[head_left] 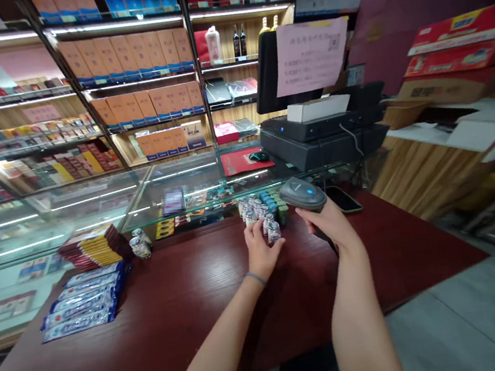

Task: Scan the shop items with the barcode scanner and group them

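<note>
Scanner [300, 195] of dark, smooth plastic, with a rounded head and a small blue light, is held by the right hand [330, 218], whose fingers are closed about its handle. The left hand [260, 252] has its fingers spread and curved at the front small jars [273, 231] (whether it grips one, I cannot tell). These are short and round, with shiny whitish bodies, and they stand close together on the counter [189, 296], with green containers [283, 213] just beside. I judge that the step in hand is scanning these goods; the next move would call for a label turned towards the scanner head. The counter is glossy and dark red; on its left side lie crinkled, flat blue-and-white packets [83, 301].
</note>
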Tool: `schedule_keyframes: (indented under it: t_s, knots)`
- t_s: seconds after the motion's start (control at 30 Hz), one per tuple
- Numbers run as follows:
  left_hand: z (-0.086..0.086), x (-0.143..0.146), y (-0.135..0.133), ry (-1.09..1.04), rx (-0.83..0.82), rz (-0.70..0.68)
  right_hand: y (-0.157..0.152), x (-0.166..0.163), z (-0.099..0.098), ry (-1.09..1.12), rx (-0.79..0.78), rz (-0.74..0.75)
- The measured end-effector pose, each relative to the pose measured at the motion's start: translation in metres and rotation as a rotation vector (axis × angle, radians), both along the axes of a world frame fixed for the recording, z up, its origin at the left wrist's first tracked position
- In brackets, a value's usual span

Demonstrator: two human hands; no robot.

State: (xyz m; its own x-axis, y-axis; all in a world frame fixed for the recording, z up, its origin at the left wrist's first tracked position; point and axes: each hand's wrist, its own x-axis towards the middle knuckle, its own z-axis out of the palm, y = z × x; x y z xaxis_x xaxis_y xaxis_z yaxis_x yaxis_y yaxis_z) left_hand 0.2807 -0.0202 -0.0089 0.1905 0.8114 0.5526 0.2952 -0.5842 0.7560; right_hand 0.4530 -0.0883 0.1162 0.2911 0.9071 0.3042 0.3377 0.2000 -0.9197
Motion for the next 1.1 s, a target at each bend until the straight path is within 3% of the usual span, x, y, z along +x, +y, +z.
schedule_keyframes:
  t_s: [0.3,0.5,0.63,0.87,1.0,1.1]
  knots:
    - [-0.008,0.025,-0.002,0.037,0.003,0.041,0.004,0.000,-0.005,0.027,0.002,-0.011]
    - [-0.004,0.009,-0.001,-0.073,-0.028,0.019,0.006,-0.007,-0.003,-0.020,-0.009,0.008]
    - [0.007,-0.043,0.013,-0.259,-0.136,0.063,0.012,-0.016,-0.006,-0.020,-0.021,0.032]
    - [0.030,-0.185,0.057,-0.556,-0.294,-0.039,0.018,-0.058,0.000,-0.039,-0.003,0.103]
    - [0.028,-0.256,0.069,-0.668,-0.468,-0.111,0.025,-0.091,-0.005,-0.066,0.007,0.183]
    - [0.021,-0.290,0.071,-0.708,-0.576,-0.148,0.030,-0.118,-0.017,-0.205,0.021,0.255]
